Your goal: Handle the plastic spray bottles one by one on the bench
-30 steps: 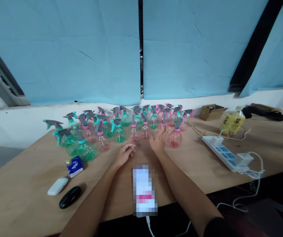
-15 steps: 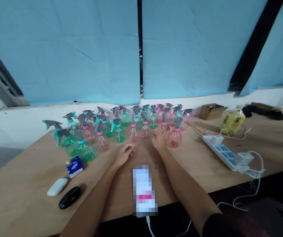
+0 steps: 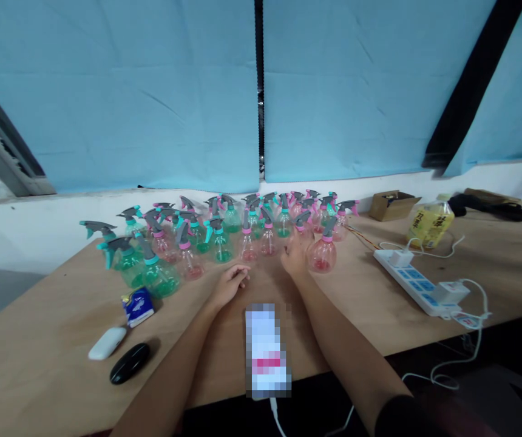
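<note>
Several small spray bottles, green point(image 3: 158, 274) and pink point(image 3: 323, 254), stand in a cluster across the back of the wooden table point(image 3: 361, 297). My right hand point(image 3: 294, 257) reaches into the cluster, its fingers closed around the body of a small pink spray bottle point(image 3: 301, 226) just left of a larger pink one. My left hand point(image 3: 230, 283) rests on the table in front of the bottles, fingers loosely curled, holding nothing. A phone point(image 3: 267, 351) lies between my forearms near the front edge.
A white power strip point(image 3: 418, 283) with plugs and cables lies to the right. A yellow bottle point(image 3: 430, 224) and a cardboard box point(image 3: 394, 205) stand behind it. At the left lie a blue packet point(image 3: 138, 306), a white case point(image 3: 107, 343) and a black case point(image 3: 129, 363).
My right hand's spread fingers have closed round the small pink bottle, whose head has tilted slightly. The left hand has stayed still.
</note>
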### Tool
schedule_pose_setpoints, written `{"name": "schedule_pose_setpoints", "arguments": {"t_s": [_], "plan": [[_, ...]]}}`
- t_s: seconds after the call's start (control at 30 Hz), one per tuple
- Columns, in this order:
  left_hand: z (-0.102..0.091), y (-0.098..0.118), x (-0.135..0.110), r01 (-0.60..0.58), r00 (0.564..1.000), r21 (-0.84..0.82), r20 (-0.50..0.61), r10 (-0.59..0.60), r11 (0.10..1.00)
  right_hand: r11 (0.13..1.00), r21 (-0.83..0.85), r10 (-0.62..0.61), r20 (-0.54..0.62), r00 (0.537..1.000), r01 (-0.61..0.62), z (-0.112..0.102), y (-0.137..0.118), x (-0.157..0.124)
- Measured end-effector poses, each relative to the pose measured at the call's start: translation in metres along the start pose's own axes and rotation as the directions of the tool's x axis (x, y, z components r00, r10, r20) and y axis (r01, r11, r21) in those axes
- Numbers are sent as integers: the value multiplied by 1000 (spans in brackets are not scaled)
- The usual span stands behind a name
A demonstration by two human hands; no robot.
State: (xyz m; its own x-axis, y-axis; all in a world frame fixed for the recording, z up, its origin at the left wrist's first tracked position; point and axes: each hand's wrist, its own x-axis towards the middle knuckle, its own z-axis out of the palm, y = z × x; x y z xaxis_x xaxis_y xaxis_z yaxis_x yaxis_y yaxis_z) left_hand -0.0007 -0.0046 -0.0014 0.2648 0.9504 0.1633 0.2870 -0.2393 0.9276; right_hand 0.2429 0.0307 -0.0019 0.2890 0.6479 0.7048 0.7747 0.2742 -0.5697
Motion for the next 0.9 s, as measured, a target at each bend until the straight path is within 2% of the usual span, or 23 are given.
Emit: {"name": "schedule_pose_setpoints", "arguments": {"t_s": [0.1, 0.23, 0.47, 0.6, 0.73, 0.9], "plan": [[0, 0, 0, 3, 1000, 5, 0, -3, 1000, 999, -54, 7, -40, 999, -10, 2, 4, 0], [0, 2, 0, 12, 1000, -1, -1, -12, 1000, 997, -74, 2, -10, 1000, -3, 4, 4, 0], [1, 1, 0, 18, 1000, -11, 1, -18, 1000, 994, -99, 29, -44, 999, -34, -4, -13, -2], [0, 2, 0, 24, 1000, -18, -6, -24, 1000, 993, -115, 1, -42, 999, -6, -7, -20, -3], [0, 5, -2, 31, 999, -17, -9, -31, 999, 997, -69, -19, -34, 999, 17, -8, -21, -2], [1, 4, -1, 29, 1000, -11, -6, -30, 1000, 998, 67, -11, -108, 994, 19, -10, -27, -3]]}}
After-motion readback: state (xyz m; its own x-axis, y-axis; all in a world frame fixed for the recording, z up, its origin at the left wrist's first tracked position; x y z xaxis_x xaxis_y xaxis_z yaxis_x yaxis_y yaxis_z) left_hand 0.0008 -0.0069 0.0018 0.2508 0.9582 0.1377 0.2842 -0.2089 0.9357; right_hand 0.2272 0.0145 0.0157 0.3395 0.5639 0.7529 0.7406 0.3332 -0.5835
